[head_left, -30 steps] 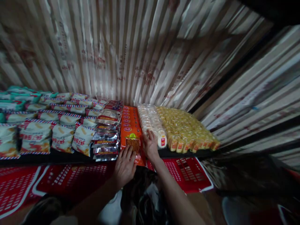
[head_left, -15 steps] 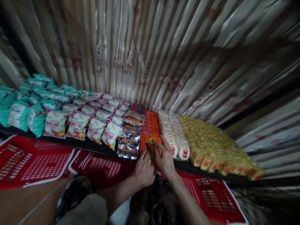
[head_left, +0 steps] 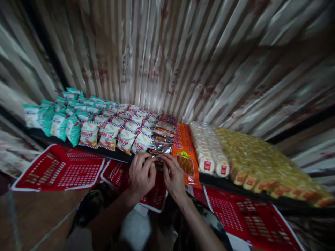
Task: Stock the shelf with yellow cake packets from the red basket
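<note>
My left hand [head_left: 142,174] and my right hand [head_left: 174,174] meet at the front end of a row of silver-and-brown snack packets [head_left: 162,137]. Both have curled fingers, pinching the nearest packet, which they partly hide. Just right of them lies a large orange snack bag [head_left: 184,146] with a window showing brown sticks; its lower end hangs past the shelf edge. On the left, white bags with striped edges [head_left: 107,135] stand in rows.
A black shelf [head_left: 214,180] carries the goods. Further along are teal bags [head_left: 73,129], white round packs [head_left: 206,164] and yellow wrapped cakes [head_left: 256,160]. Red baskets [head_left: 78,170] sit below the front edge. Behind rises a corrugated wall [head_left: 157,52].
Both hands have left the orange bag and moved left onto the silver-and-brown packets. The orange bag's window is now uncovered. The view has shifted left.
</note>
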Demonstrator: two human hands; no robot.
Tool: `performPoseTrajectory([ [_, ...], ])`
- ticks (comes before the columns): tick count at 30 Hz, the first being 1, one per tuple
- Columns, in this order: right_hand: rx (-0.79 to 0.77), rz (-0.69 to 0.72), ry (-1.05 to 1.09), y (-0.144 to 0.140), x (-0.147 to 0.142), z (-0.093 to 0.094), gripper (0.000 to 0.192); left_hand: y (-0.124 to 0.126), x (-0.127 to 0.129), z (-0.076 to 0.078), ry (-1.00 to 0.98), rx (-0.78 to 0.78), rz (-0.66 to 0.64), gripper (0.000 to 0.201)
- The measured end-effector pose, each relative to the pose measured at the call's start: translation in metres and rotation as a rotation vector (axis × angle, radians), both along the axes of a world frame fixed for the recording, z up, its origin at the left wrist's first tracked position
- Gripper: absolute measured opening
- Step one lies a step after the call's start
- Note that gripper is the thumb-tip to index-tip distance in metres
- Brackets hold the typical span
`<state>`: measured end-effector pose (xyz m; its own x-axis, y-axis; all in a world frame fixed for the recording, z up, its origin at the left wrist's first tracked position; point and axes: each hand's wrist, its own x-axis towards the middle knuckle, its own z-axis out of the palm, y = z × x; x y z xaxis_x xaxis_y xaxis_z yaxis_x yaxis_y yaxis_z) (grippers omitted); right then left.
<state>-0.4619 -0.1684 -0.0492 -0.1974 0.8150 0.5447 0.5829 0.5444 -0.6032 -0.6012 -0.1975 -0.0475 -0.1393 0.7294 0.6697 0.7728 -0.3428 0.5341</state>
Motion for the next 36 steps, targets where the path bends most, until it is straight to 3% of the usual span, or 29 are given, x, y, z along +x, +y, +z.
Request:
performPoseTrajectory([
  [3, -0.017, 0.071, -0.029, -0.002, -0.023, -0.006, 0.039, 0.012, -0.021, -0.013, -0.080, -0.120, 0.091, 0.024],
  [8, -0.045, 0.106, -0.103, 0.009, -0.056, -0.013, 0.045, 0.029, -0.039, -0.035, -0.104, -0.231, 0.088, 0.034],
  [17, -0.002, 0.038, -0.134, 0.024, -0.081, -0.026, 0.043, 0.011, -0.060, -0.026, -0.136, -0.257, 0.067, 0.040],
  [20, 0.037, -0.011, -0.128, 0.019, -0.083, -0.024, 0.039, 0.002, -0.090, -0.021, -0.116, -0.232, 0.118, 0.039],
  [26, 0.087, -0.055, -0.130, -0.003, -0.096, -0.028, 0.035, 0.010, -0.187, -0.026, -0.096, -0.211, 0.427, 0.042],
  [31, 0.075, -0.022, -0.111, -0.032, -0.119, -0.033, 0.034, 0.021, -0.243, -0.038, 0.030, -0.312, 0.334, 0.045],
  [36, 0.022, -0.057, -0.118, -0.060, -0.136, -0.031, 0.035, 0.021, -0.260, -0.043, 0.083, -0.363, 0.235, 0.048],
])
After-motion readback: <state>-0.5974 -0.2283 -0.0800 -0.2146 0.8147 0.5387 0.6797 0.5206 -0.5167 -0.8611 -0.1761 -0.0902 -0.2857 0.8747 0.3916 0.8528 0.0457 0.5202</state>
